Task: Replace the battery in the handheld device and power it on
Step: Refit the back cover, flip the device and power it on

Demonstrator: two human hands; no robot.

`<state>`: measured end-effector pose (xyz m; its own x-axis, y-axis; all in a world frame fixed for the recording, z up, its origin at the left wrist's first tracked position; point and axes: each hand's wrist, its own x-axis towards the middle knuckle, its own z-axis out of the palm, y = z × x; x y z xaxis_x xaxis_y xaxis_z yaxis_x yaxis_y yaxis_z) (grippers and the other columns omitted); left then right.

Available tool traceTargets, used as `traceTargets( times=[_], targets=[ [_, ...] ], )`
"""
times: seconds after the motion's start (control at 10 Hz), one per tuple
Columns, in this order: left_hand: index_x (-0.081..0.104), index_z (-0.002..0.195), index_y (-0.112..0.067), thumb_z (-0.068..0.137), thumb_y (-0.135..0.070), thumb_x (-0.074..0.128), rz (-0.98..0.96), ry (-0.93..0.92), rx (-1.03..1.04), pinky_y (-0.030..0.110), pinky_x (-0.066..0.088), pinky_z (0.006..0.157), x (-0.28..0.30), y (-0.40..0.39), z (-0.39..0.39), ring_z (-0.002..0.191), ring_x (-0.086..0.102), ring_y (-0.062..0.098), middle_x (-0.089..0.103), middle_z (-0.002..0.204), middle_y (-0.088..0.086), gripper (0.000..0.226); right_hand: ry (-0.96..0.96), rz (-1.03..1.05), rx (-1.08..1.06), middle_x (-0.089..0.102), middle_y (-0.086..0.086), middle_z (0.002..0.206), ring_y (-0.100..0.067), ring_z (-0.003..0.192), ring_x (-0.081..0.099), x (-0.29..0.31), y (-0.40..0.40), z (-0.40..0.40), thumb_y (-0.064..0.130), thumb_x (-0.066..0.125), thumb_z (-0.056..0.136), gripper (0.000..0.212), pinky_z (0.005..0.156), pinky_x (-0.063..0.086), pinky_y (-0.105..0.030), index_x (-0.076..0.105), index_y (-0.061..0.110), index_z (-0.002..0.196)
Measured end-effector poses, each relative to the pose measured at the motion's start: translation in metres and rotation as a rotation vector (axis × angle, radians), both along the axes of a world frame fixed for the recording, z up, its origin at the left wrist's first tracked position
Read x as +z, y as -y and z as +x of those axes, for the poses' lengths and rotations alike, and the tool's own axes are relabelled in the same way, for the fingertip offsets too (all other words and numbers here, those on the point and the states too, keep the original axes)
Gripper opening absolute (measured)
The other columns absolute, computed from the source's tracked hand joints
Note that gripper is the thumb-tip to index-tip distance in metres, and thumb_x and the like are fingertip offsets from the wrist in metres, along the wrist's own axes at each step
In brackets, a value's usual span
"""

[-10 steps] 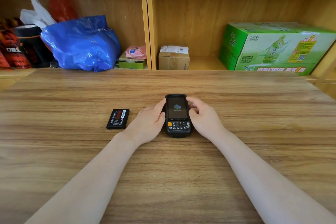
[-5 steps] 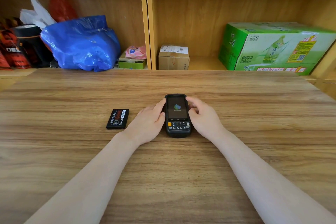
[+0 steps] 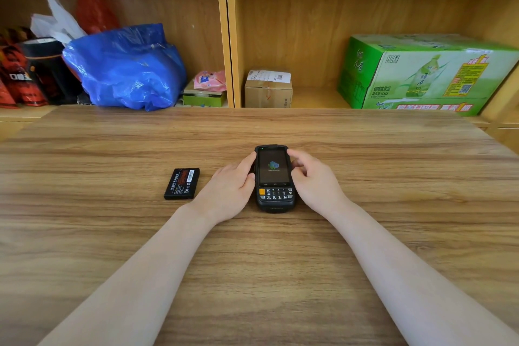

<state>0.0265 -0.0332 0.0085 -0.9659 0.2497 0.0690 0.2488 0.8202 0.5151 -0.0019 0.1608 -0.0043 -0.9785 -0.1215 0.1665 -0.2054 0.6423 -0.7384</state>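
Our left hand (image 3: 229, 191) and right hand (image 3: 316, 180) loosely cup the black keypad handheld device (image 3: 274, 178) (screen lit, lengthwise away from us) flat on the wooden table (image 3: 393, 177); left of it lies a black rectangular battery (image 3: 182, 183)

The table (image 3: 365, 233) is light brown with darker wood-grain streaks running across it. The shelf unit (image 3: 227, 36) behind is honey-yellow wood. The handheld device (image 3: 274, 177) is black, its dark screen showing a small blue-green logo, its grey keypad carrying 1 orange key at the upper left. The loose battery (image 3: 182, 183) is black with white print and a red label. On the shelf sit a glossy blue plastic bag (image 3: 126, 70), a red bag (image 3: 95, 11), a pink packet (image 3: 210, 80), a plain brown cardboard box (image 3: 268, 90) with a white label, and a bright green carton (image 3: 421, 73) with yellow and red panels.
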Motion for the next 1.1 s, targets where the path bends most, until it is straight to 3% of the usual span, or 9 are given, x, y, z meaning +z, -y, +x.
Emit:
traceTargets(
  times=[0.4, 1.1],
  targets=[
    [0.012, 0.155, -0.023, 0.104, -0.028, 0.027, -0.005, 0.009, 0.006, 0.035, 0.022, 0.116, -0.0015, 0.0007, -0.0018, 0.138, 0.030, 0.017, 0.036, 0.153, 0.001, 0.053, 0.005, -0.010, -0.002, 0.058, 0.002, 0.126, -0.011, 0.096, 0.054, -0.0005, -0.0003, -0.0005, 0.013, 0.041, 0.096, 0.049, 0.083, 0.039, -0.022, 0.045, 0.026, 0.142],
    [0.012, 0.155, -0.022, 0.104, -0.027, 0.026, -0.009, 0.011, 0.001, 0.038, 0.022, 0.117, -0.0032, 0.0011, -0.0036, 0.139, 0.029, 0.017, 0.035, 0.154, 0.002, 0.053, 0.002, -0.006, -0.002, 0.058, 0.003, 0.126, -0.013, 0.103, 0.057, 0.0006, 0.0000, 0.0006, 0.013, 0.041, 0.096, 0.048, 0.085, 0.042, -0.022, 0.045, 0.026, 0.143]
  ],
)
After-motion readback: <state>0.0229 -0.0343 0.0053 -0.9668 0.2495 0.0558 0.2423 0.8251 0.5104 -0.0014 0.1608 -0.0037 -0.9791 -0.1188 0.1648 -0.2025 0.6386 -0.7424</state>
